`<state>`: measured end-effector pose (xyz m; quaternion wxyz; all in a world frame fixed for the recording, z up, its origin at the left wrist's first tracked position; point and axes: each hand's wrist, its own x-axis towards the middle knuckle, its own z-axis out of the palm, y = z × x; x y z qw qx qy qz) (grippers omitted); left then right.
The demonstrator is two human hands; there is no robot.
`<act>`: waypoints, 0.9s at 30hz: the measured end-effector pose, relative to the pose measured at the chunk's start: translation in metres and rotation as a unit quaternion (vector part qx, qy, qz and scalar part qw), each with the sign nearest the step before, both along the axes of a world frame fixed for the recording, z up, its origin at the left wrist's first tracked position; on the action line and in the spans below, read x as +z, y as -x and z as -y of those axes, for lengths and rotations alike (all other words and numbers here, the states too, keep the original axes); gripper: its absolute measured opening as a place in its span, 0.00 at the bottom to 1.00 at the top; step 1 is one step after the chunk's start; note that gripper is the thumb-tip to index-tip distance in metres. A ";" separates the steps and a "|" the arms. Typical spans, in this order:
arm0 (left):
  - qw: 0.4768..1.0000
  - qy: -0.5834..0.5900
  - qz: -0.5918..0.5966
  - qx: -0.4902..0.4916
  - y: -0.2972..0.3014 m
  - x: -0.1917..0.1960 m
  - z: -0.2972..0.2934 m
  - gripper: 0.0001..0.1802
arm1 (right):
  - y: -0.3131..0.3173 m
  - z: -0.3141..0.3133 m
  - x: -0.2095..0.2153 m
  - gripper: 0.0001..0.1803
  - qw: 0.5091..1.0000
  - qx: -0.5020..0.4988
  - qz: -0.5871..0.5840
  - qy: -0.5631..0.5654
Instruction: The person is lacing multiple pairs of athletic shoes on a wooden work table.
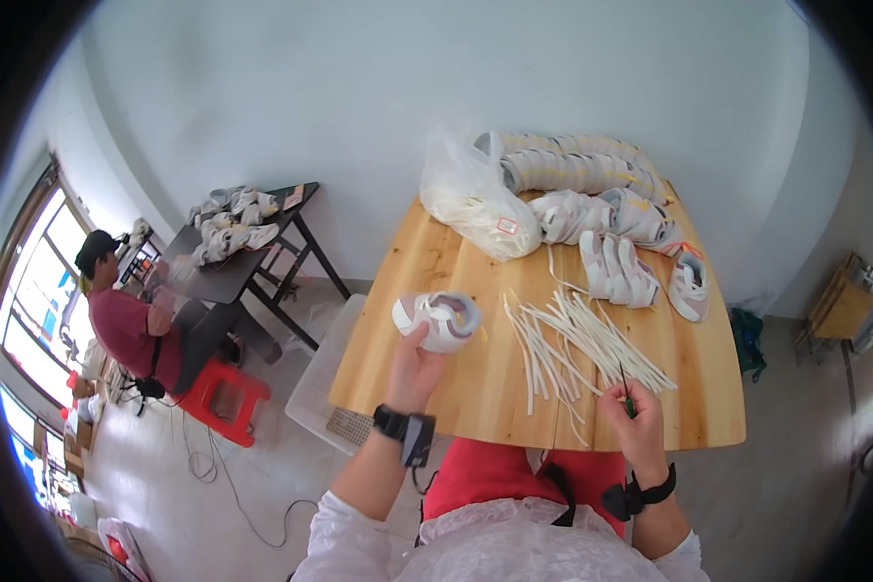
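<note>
The two hands are well apart, each w/ its own thing. The left hand (419, 371) is clamped on a small shoe (422, 316), over the left part of the wooden bench (373, 373). It grips from the near side, prob. b/c this leaves the top of the shoe uncovered; the toe is to the left, the ankle hole to the right.

The right hand (640, 419) is closed around a thin tool (630, 407) w/ green handle, point directed away from the body, maybe for safety. Whether the point touches the white strips (606, 335), I cannot tell. These lie loose in the middle, prob. for easy reach. Behind are a plastic bag (466, 199) and rows of shoes (577, 171), prob. put far back to save space.
</note>
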<state>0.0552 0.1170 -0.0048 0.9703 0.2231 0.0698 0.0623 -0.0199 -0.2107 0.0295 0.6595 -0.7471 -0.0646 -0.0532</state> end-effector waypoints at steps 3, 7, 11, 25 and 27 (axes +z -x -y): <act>0.997 -0.053 0.014 0.062 -0.023 -0.011 0.001 0.25 | 0.007 -0.003 -0.005 0.08 1.000 0.012 0.003 0.016; 0.989 -0.096 -0.116 -0.010 -0.025 -0.027 0.001 0.23 | 0.012 0.006 -0.001 0.09 0.999 0.016 0.006 0.040; 0.948 -0.191 -0.202 -0.154 0.009 -0.003 -0.001 0.20 | 0.009 0.016 0.001 0.09 0.999 0.005 -0.009 0.049; 0.486 -0.859 0.157 -0.034 -0.017 0.069 -0.028 0.30 | -0.024 0.022 -0.007 0.11 0.994 0.007 0.005 0.112; 0.505 -0.852 0.112 -0.081 -0.027 0.064 -0.020 0.28 | -0.025 0.023 -0.010 0.11 0.993 0.003 0.014 0.115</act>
